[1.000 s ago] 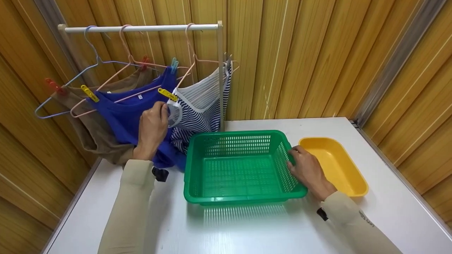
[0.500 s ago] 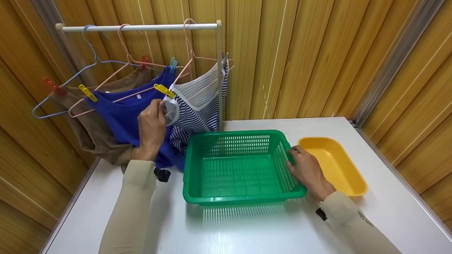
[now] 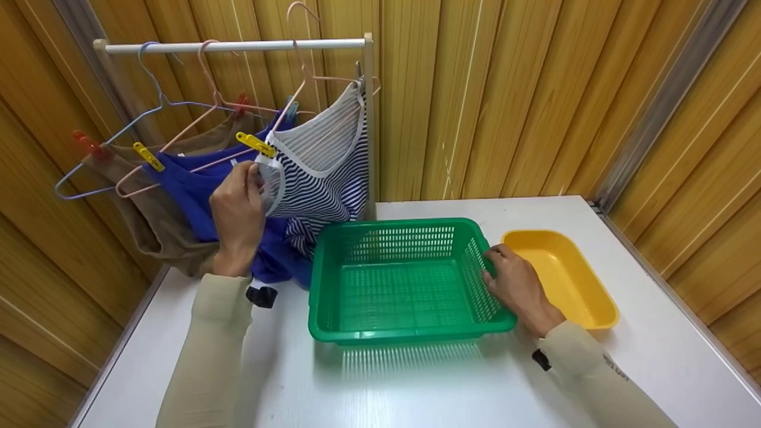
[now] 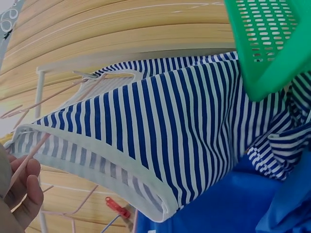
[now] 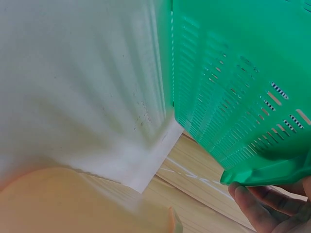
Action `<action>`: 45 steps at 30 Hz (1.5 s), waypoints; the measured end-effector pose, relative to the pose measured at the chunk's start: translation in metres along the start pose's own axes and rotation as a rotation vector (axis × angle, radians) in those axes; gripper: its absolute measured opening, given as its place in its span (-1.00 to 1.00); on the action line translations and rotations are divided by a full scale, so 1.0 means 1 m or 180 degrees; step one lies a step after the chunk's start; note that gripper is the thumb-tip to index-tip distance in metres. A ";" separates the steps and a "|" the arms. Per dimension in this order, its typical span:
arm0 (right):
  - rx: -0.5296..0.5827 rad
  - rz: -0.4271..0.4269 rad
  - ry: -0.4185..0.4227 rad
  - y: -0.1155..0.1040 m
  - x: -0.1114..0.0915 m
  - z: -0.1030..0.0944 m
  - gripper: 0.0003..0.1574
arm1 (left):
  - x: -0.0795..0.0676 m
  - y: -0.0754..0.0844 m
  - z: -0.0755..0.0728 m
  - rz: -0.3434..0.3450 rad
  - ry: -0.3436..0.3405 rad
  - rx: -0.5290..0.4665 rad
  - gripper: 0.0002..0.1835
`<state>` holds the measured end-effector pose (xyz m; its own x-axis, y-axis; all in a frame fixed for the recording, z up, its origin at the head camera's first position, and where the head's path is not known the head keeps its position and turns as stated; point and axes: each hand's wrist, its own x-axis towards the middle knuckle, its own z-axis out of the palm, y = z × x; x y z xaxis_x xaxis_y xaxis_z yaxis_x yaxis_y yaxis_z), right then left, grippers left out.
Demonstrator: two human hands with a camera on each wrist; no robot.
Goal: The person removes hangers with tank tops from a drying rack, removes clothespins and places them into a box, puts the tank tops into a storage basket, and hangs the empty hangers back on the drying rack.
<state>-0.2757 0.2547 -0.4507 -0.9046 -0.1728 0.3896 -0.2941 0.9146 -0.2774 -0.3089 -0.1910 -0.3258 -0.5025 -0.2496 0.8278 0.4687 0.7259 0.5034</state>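
My left hand point(image 3: 238, 208) grips the lower corner of a pink hanger point(image 3: 292, 107) by the armhole of a striped tank top point(image 3: 324, 193). In the left wrist view, thumb and fingers curl round the hanger's pink bar point(image 4: 30, 154). A yellow clothespin point(image 3: 257, 144) clips one strap to the hanger, and a grey clothespin point(image 3: 359, 72) is at the other. The hook point(image 3: 303, 7) stands above the rack's rod. My right hand point(image 3: 518, 288) holds the right rim of a green basket point(image 3: 410, 336); in the right wrist view its fingers point(image 5: 255, 206) bend under the rim.
On the white rod point(image 3: 250, 46) hang a blue top point(image 3: 196, 190) on a pink hanger and a brown garment point(image 3: 148, 220) on a blue one. A yellow tray point(image 3: 562, 273) sits right of the basket on the white table point(image 3: 380, 392). Wood-patterned walls surround it.
My left hand has moved left and slightly up with the hanger and striped tank top. The hook has risen off the rod. My right hand stays on the basket.
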 end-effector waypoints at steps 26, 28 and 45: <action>-0.0057 -0.0070 0.0135 0.000 -0.001 0.000 -0.56 | -0.021 0.011 -0.067 0.0020 0.0189 0.0250 -0.60; -0.0043 -0.0059 0.0131 0.000 -0.001 0.001 -0.56 | -0.023 0.011 -0.071 0.0054 0.0227 0.0264 -0.62; -0.0018 -0.0096 0.0203 0.000 0.000 0.002 -0.60 | -0.040 0.010 -0.098 -0.0065 0.0662 0.0171 -0.78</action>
<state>-0.2760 0.2540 -0.4527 -0.8738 -0.1769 0.4529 -0.3191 0.9114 -0.2597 -0.2133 -0.2367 -0.3296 -0.3481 -0.3874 0.8537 0.4179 0.7510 0.5112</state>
